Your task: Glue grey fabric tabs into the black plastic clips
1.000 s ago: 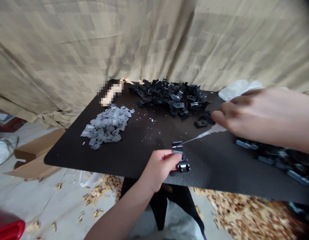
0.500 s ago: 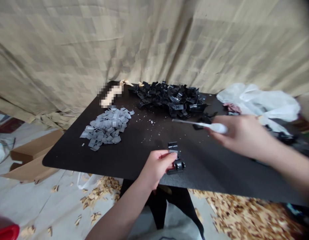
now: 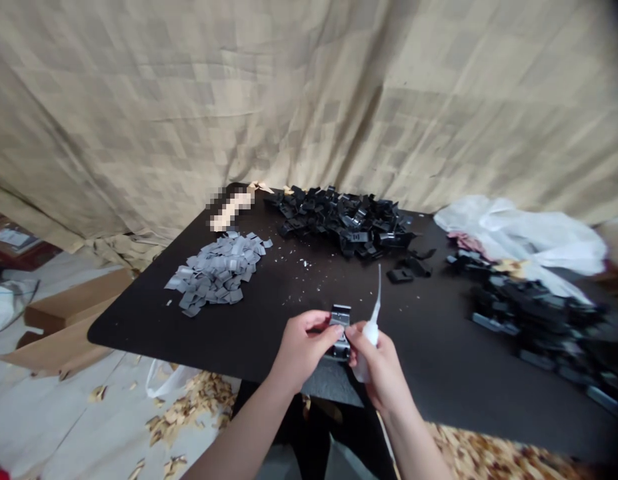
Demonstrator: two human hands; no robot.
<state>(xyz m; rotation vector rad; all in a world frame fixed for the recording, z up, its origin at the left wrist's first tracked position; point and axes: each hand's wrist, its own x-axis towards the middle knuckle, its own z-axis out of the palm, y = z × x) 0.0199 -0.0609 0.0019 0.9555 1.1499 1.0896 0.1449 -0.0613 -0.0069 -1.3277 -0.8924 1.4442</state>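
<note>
Your left hand (image 3: 306, 350) pinches a black plastic clip (image 3: 341, 333) over the front edge of the table (image 3: 139, 327), while your right hand (image 3: 381, 367) grips a white needle-tip squeeze bottle (image 3: 371, 333), nozzle pointing up, just beside the clip.

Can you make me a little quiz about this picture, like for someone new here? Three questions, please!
1. True or false: the right hand holds a white squeeze bottle with its thin tip pointing up.
2. What does the left hand hold? A) a black clip B) a grey square C) a white bag
3. Fill in the word: in this view, the pile of grey squares lies to the ___ of the pile of black clips.

Key: 1 true; 2 A; 3 left
</note>
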